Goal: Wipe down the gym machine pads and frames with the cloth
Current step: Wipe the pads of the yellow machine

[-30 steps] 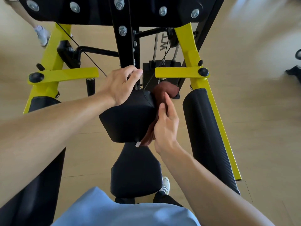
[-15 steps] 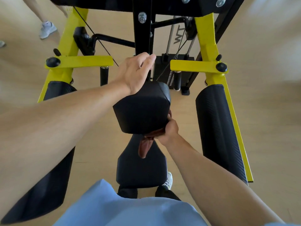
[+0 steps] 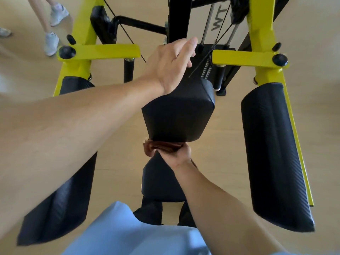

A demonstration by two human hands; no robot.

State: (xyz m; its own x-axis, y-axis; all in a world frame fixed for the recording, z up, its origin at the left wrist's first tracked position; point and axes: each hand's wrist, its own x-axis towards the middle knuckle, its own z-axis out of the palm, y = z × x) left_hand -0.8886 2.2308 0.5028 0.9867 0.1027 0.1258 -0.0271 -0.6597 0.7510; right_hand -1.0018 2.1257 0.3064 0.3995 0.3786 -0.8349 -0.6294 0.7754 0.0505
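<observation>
A black upper pad (image 3: 178,115) of a yellow-and-black gym machine sits in the middle of the view. My left hand (image 3: 171,63) rests over the pad's far top edge, fingers curled around it. My right hand (image 3: 176,153) grips a brown cloth (image 3: 158,145) and presses it against the pad's lower near edge; most of the cloth is hidden under the pad. Below lies a black seat pad (image 3: 158,183). A long black arm pad (image 3: 272,151) runs along the right and another (image 3: 62,199) along the left, each on a yellow frame bar (image 3: 242,57).
A black centre post (image 3: 179,19), cables and a weight stack (image 3: 209,67) stand behind the pad. Another person's legs and white shoes (image 3: 52,41) are at the top left on the light wooden floor (image 3: 230,137). My light blue shirt fills the bottom.
My right hand has carried the cloth from the pad's right side down to its lower edge and then leftward under it. The left hand has stayed on the pad's top; the view has moved closer.
</observation>
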